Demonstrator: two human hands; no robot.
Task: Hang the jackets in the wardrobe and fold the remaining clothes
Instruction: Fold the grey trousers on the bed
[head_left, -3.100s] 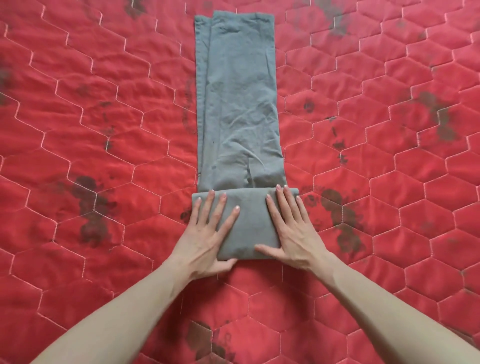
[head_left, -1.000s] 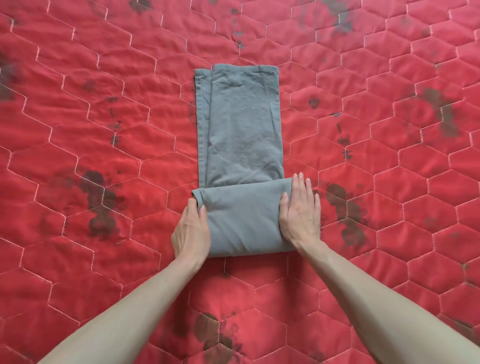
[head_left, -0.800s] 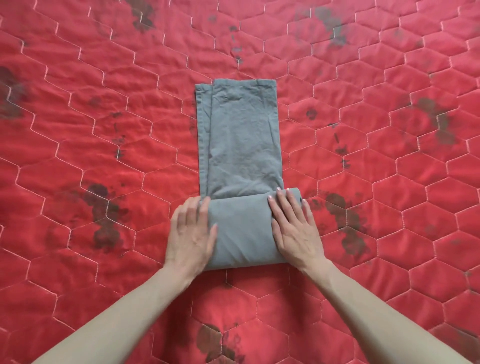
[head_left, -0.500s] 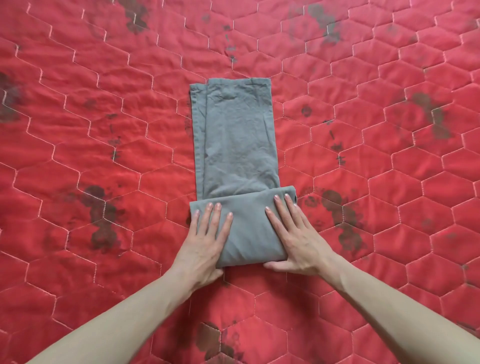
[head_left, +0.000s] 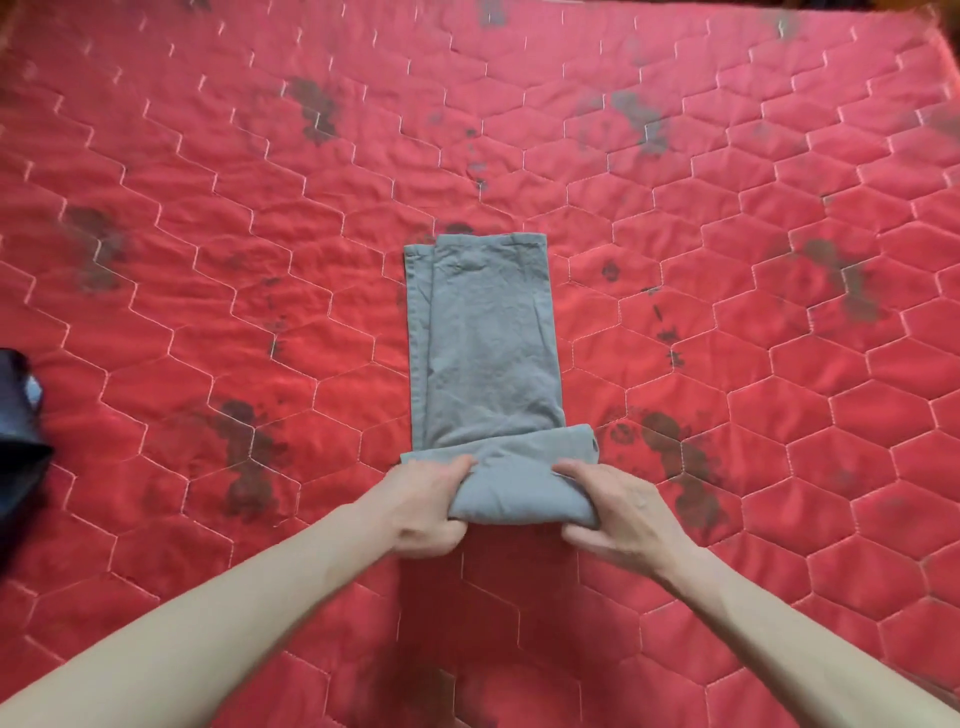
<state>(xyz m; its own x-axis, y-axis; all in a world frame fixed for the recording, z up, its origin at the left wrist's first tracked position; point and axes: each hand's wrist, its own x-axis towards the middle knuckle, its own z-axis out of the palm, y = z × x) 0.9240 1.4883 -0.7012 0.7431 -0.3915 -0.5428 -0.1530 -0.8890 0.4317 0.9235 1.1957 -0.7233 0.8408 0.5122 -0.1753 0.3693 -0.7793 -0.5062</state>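
At six o'clock on the quilt (head_left: 208, 260), my left hand (head_left: 423, 512) and right hand (head_left: 621, 514), flat a moment ago, now grip the trousers' (head_left: 488, 343) folded end, lifting it for another fold toward twelve

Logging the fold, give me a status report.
Left hand and right hand grip grey trousers at rolled near end. Dark garment far left, clear.
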